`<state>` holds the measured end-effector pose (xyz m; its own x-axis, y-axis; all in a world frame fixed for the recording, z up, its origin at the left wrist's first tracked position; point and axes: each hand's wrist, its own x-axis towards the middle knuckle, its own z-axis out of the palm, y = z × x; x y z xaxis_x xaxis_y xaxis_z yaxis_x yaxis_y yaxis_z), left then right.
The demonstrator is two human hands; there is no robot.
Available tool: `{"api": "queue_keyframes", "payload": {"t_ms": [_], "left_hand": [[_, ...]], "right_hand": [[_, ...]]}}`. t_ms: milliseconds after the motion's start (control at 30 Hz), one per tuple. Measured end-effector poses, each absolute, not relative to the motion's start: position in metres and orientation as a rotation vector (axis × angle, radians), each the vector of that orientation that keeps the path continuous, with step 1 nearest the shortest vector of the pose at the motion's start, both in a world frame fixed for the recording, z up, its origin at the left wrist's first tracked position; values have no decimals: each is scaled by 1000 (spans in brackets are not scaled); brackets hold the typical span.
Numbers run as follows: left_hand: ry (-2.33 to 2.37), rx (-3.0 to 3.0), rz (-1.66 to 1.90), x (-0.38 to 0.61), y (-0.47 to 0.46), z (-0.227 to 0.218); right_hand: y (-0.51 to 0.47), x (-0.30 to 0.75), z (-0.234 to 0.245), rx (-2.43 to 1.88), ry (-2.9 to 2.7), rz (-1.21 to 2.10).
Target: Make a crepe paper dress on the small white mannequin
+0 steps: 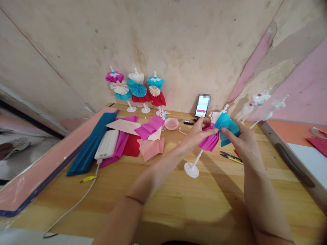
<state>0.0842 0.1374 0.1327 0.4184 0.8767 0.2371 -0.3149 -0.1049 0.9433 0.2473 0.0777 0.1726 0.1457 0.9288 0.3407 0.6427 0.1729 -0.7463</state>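
Observation:
A small white dress-form mannequin leans to the right on its round base, with a magenta pleated paper skirt around its lower body. My left hand grips the mannequin at the waist, thumb lying over the skirt's top. Against its front lies a fanned piece of turquoise crepe paper. My right hand pinches that paper, thumb in front and fingers hidden behind. Below the right hand, yellow-handled thread snips rest on the table, partly covered by it.
Three dressed mannequins stand along the wall. Crepe paper sheets, a white power bank with a cable and a pink bowl of small beads lie to the left. A phone leans at the back; bare mannequins stand right.

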Motion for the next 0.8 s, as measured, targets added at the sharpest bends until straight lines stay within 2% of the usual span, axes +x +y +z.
{"api": "queue_keyframes", "payload": {"t_ms": [433, 800], "left_hand": [[516, 1458, 1084, 81, 140, 130], [606, 1374, 1118, 83, 139, 131]], "right_hand": [[81, 249, 163, -1619, -1645, 152], [77, 246, 170, -1531, -1561, 437]]}}
